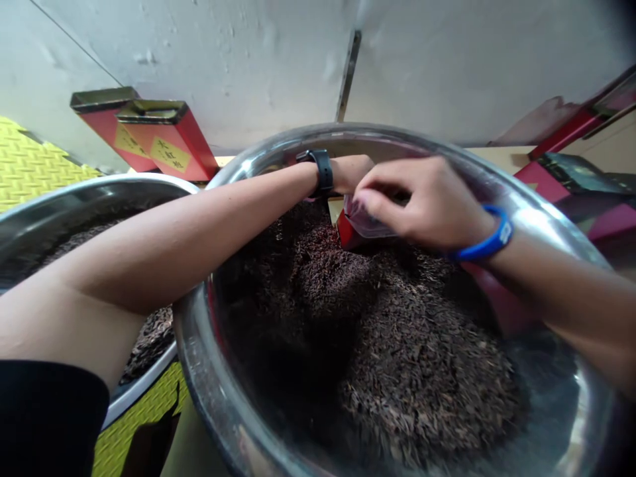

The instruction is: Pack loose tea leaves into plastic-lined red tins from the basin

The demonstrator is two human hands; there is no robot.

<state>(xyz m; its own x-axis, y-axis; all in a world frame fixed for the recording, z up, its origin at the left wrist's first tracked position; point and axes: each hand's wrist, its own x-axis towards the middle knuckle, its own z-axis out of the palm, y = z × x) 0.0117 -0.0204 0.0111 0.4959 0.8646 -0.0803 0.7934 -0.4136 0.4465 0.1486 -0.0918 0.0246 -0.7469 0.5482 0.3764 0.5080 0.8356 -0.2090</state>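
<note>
My right hand [430, 199], slightly smeared and wearing a blue wristband, pinches the edge of a clear plastic bag [375, 227]. The bag sits at the mouth of a red tea box [349, 233], which lies low against the loose dark tea leaves [427, 351]. Past the black watch, my left hand [352, 172] reaches to the far side of the box; its fingers are hidden behind my right hand, so their grip does not show. Both hands are over the far half of a large steel basin [196, 344] holding the tea.
Two red tea boxes [171, 142] with yellow labels stand upright beyond the basin on the left. A second basin [173, 182] of tea sits to the left, partly under my forearm. Dark-topped pink boxes [571, 182] are at the right. A pale wall [248, 66] rises behind.
</note>
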